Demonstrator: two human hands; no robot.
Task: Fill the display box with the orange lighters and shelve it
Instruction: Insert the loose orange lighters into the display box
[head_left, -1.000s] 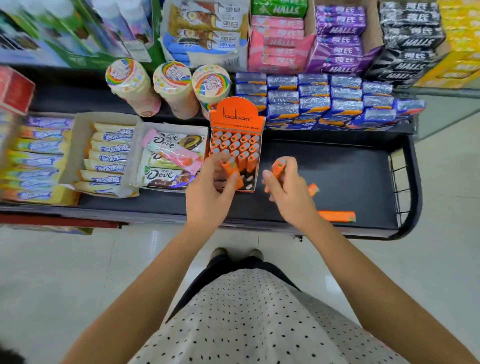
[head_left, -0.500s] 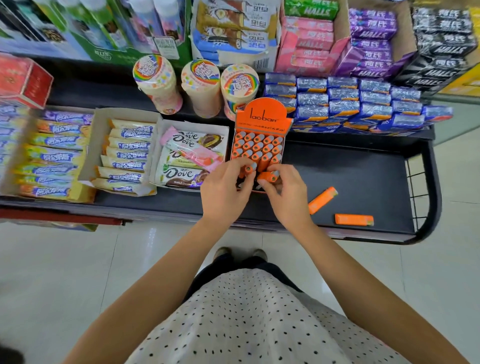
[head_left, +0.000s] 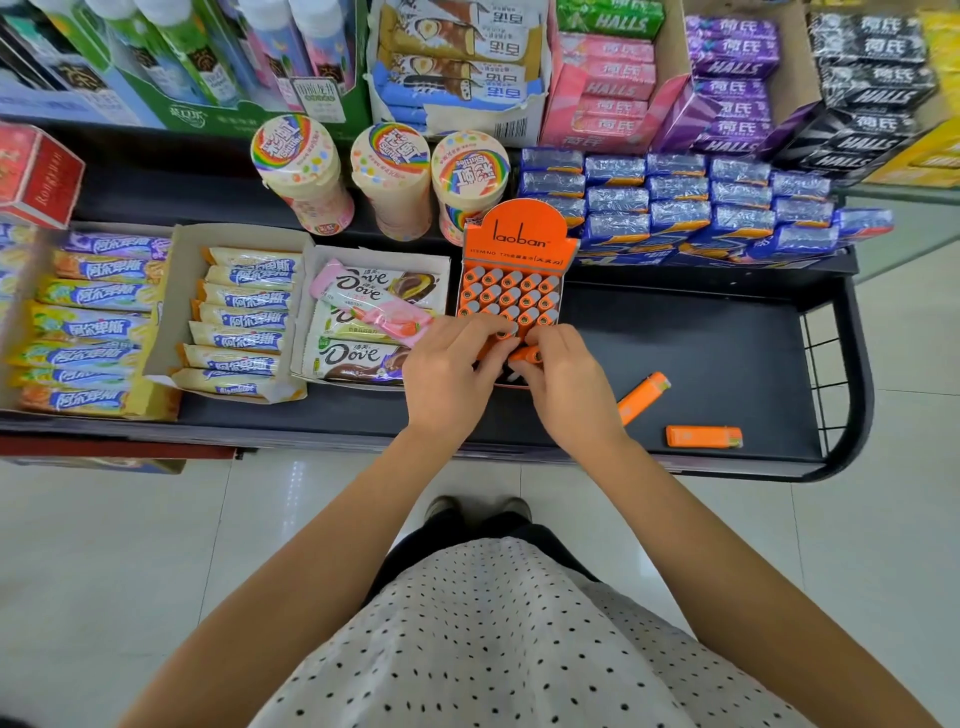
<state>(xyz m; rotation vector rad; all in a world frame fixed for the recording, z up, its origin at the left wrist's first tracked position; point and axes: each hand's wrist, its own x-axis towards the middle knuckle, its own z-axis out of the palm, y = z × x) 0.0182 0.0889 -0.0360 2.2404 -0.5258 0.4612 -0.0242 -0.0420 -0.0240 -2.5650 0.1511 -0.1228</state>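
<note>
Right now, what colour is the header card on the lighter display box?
Orange with black "laoban" lettering, on the display box; the head view shows it clearly.

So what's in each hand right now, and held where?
Right hand pinches an orange lighter by its body, over the display box. Left hand's grip: cannot tell.

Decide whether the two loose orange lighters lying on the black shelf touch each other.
Apart. The head view shows bare black shelf between the tilted lighter and the flat lighter.
</note>
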